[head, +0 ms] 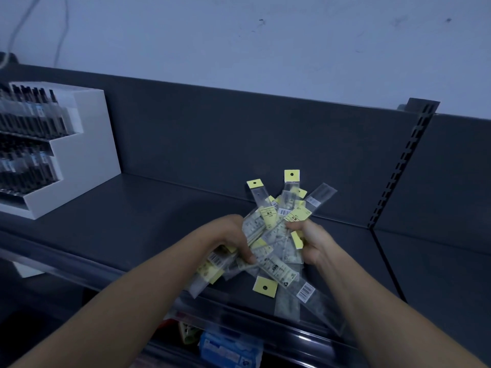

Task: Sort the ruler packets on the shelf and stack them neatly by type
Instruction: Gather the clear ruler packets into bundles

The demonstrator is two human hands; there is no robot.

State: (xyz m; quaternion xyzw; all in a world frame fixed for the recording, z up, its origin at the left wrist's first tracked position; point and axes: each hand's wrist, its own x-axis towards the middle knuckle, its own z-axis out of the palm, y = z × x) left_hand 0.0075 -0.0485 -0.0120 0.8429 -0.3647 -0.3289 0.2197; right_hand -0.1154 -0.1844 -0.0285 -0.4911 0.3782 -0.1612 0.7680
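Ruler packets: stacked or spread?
Spread, not stacked: the ruler packets splay at crossing angles between the left hand and right hand.

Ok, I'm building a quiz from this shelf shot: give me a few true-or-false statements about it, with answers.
1. The left hand and right hand both grip packets. True.
2. The packets form a neat stack. False: they fan out in a jumble.
3. A white box stands at the left of the shelf. True.
4. The packets' tabs are red. False: they are yellow.
5. The box is empty. False: it holds rows of dark pens.
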